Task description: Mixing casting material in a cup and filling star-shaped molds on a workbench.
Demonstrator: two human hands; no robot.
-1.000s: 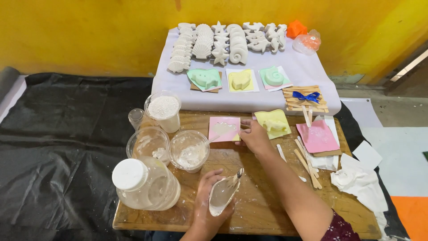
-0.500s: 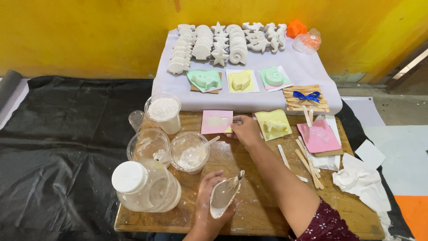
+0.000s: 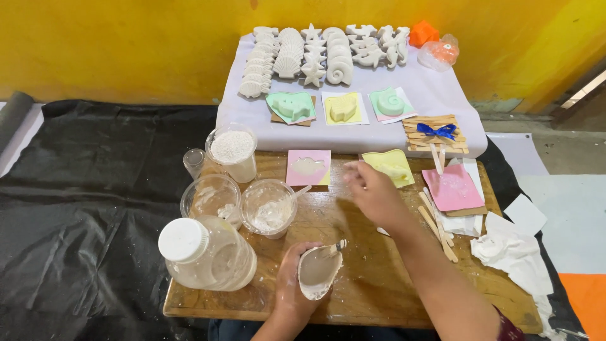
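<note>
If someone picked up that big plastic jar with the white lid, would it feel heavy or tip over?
The jar looks wide and squat, so it probably would not tip easily. It seems partly filled with cloudy liquid, so likely heavy and sloshy. Its smooth sides, maybe dusted with white powder, could be slippery.

Bare wood (image 3: 372,265) between cups (image 3: 268,207) and sticks (image 3: 437,224)

Jar (image 3: 205,252) left of held cup (image 3: 317,271), cups (image 3: 268,206) behind (on the board (image 3: 379,278)), moulds (image 3: 308,167) behind those
</note>
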